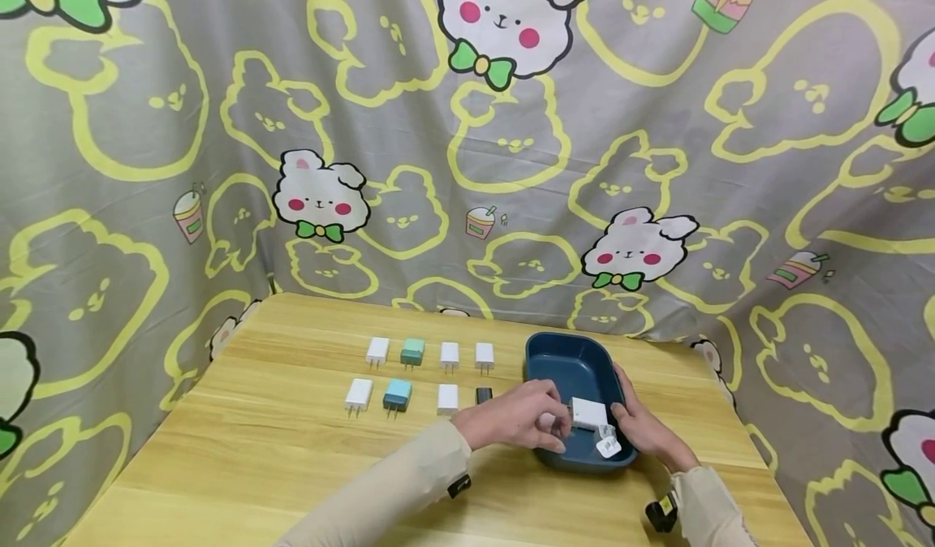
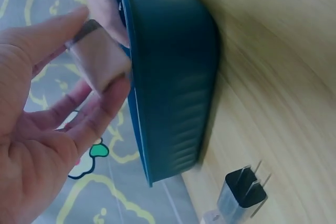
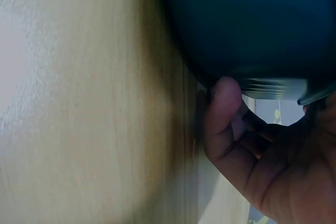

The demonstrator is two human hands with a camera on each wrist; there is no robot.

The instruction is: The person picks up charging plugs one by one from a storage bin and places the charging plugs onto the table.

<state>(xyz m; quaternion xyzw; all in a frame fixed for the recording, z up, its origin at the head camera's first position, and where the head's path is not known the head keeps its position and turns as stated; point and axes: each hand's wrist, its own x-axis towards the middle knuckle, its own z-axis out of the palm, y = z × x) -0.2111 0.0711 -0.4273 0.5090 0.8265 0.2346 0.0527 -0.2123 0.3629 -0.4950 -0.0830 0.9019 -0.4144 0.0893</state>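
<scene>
My left hand (image 1: 519, 417) is over the left side of a dark blue plastic bin (image 1: 539, 352). It pinches a pale plug charger (image 2: 100, 59) between thumb and fingers, by the rim in the left wrist view; in the head view the hand mostly hides that charger. My right hand (image 1: 646, 429) grips the bin's right side, the thumb at the rim and the fingers (image 3: 226, 98) against the outer wall. Inside the bin lie a larger white charger (image 1: 588, 413) and smaller white plug pieces (image 1: 608, 443) near the front right.
Left of the bin, chargers stand in two rows, prongs toward me: several white ones (image 1: 358, 394), a green one (image 1: 412, 351), a blue one (image 1: 398, 394) and a black one (image 1: 484, 395). A patterned curtain (image 1: 409, 141) hangs behind the wooden table (image 1: 241, 417).
</scene>
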